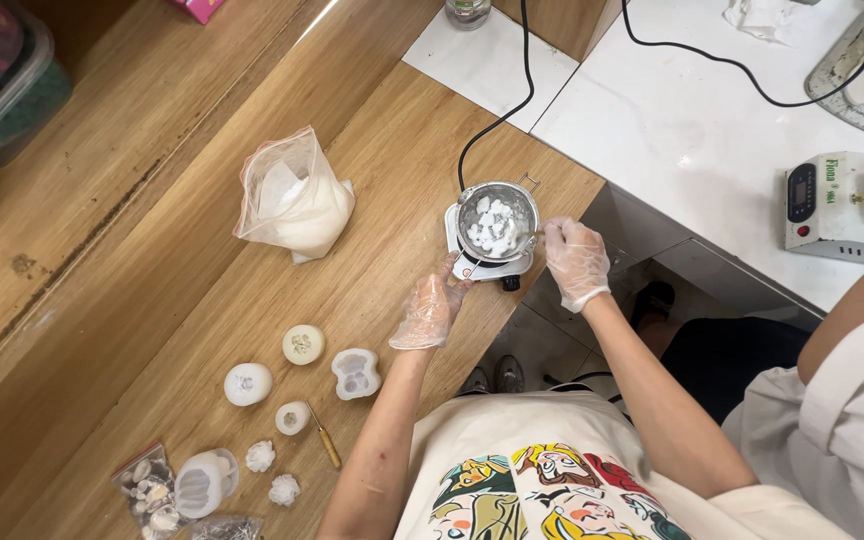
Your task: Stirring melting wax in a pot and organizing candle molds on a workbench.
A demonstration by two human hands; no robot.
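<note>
Head view: your gloved left hand (429, 312) rests open beside the small white hotplate (479, 262); your right hand (574, 260) pinches a stirrer in the stiff, probably hot, round metal pot (497, 222) of light white chunks, so grasp only its rim handle.

Bright, even daylight from upper right; glare on the white counter (692, 130); soft short shadows on the bench (352, 290); sharp, slightly stretched edges.

I keep my gloved left hand (430, 312) loosely curled beside the metal pot (497, 222); my gloved right hand (576, 262) pinches at its rim.
</note>
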